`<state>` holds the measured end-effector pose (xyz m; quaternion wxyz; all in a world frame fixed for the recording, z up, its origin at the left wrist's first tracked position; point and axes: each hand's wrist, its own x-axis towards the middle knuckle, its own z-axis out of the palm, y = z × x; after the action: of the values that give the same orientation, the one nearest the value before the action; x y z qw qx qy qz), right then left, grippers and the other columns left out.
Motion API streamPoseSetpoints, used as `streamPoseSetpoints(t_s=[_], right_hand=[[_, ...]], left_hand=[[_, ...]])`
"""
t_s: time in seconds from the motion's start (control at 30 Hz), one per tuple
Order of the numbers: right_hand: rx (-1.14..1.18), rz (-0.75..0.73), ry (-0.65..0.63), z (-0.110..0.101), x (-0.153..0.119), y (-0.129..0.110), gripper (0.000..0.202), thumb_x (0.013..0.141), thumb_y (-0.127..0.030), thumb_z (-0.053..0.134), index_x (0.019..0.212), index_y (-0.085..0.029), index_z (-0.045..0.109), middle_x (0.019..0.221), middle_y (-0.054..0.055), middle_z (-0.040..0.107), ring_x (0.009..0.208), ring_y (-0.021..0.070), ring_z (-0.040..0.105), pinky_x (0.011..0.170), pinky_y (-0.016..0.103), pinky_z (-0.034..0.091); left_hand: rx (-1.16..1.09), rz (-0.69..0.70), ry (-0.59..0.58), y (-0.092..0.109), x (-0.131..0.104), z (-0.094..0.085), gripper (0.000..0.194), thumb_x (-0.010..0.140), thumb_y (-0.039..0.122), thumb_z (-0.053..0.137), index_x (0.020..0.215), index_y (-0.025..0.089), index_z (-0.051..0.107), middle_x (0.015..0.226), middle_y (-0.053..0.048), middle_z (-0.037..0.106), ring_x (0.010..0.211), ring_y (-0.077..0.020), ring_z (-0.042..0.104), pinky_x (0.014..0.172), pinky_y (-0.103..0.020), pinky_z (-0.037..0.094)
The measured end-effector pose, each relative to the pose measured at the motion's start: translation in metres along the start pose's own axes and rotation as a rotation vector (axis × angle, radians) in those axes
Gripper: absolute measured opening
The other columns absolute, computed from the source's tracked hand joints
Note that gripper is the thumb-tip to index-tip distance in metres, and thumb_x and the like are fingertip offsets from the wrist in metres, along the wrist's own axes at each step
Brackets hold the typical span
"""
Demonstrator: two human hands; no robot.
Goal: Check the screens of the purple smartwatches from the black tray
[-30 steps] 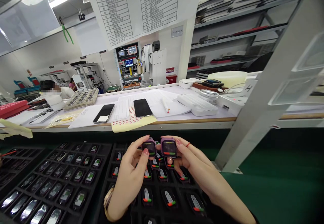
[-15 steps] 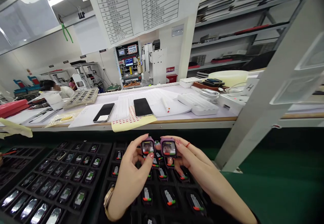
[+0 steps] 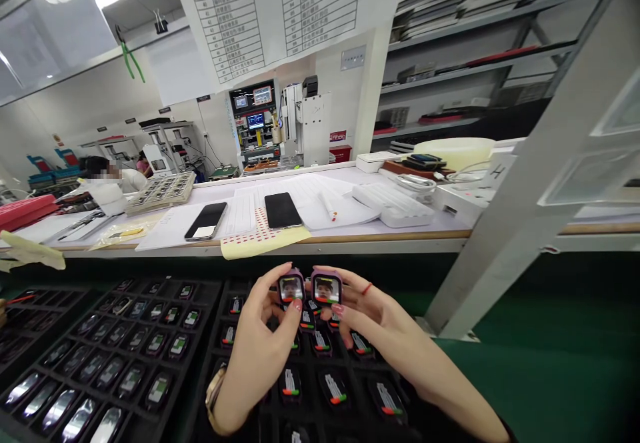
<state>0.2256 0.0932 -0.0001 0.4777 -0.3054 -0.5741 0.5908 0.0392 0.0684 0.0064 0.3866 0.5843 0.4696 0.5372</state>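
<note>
Two square purple-cased smartwatches without straps are held up side by side, screens facing me. My left hand (image 3: 273, 336) pinches the left smartwatch (image 3: 291, 287) between thumb and fingers. The right smartwatch (image 3: 327, 289) is gripped by my right hand (image 3: 373, 319), thumb at its lower right corner and index finger along the top. Both screens are lit with a picture and have a red and green strip at the bottom. Below my hands lies a black compartment tray (image 3: 310, 419) with several more watches, each showing text and a red-green strip; my hands hide part of it.
Another black tray (image 3: 187, 369) of watches lies to the left. Behind, a shelf carries two phones (image 3: 206, 221) (image 3: 283, 210), papers and a clear plastic case (image 3: 393, 206). A slanted metal post (image 3: 480, 256) stands at right. A person (image 3: 133, 179) sits in the background.
My right hand has brought its smartwatch slightly left, closer to the other one. Its thumb has moved from the upper right of the watch down to the lower right corner.
</note>
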Motion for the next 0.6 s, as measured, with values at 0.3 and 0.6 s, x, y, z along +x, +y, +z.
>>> streamPoseSetpoints(t_s=[0.3, 0.6], right_hand=[[-0.019, -0.008, -0.039, -0.0035, 0.0015, 0.0028, 0.045, 0.097, -0.036, 0.072, 0.137, -0.025, 0.056, 0.128, 0.008, 0.065, 0.085, 0.018, 0.066, 0.061, 0.022, 0.054], [-0.01, -0.022, -0.019, -0.0019, -0.0006, 0.0018, 0.048, 0.096, -0.045, 0.075, 0.136, -0.025, 0.057, 0.113, 0.007, 0.069, 0.084, 0.0188, 0.064, 0.058, 0.021, 0.054]], left_hand=[[-0.007, 0.024, -0.003, -0.0003, -0.0007, 0.0008, 0.045, 0.091, 0.025, 0.063, 0.135, 0.027, 0.055, 0.123, -0.006, 0.065, 0.106, -0.0202, 0.064, 0.077, -0.027, 0.052], [-0.001, 0.043, -0.016, -0.0055, -0.0011, 0.0018, 0.047, 0.092, 0.022, 0.063, 0.137, 0.028, 0.055, 0.124, -0.007, 0.066, 0.102, -0.0194, 0.065, 0.078, -0.028, 0.052]])
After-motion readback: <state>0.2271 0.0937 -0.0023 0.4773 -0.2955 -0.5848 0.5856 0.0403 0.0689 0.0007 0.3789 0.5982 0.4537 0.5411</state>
